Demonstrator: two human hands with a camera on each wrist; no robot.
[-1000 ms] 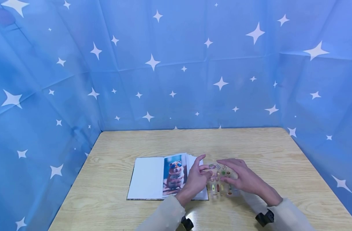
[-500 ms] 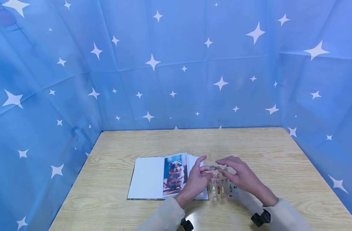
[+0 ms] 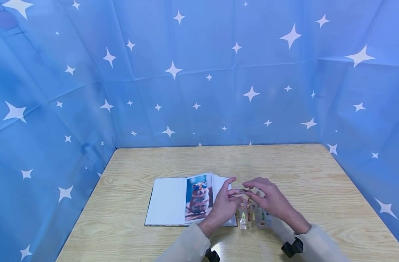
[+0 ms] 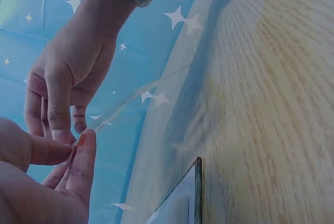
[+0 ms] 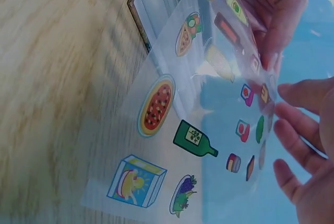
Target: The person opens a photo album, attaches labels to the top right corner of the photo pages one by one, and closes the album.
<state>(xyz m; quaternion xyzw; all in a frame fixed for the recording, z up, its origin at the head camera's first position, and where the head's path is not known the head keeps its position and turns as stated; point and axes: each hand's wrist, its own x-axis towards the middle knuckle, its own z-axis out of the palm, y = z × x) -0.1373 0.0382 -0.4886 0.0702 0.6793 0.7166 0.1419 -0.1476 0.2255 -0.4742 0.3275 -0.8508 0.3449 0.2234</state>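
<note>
One clear, curved food-sticker sheet [image 5: 206, 112] is pinched by the left hand [image 3: 223, 205]; the grasp of the right hand [image 3: 276, 200], at its edge, cannot be told. Left of the grip, an open hardcover album [image 3: 166, 202], containing a hamster photo [image 3: 198, 199], is laid on the wood-grained tabletop [image 3: 320, 185].

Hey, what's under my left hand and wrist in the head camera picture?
The left hand passes over the right side of the open album; white pages and the hamster picture show beside it. Whatever lies directly beneath hand and wrist is covered.
</note>
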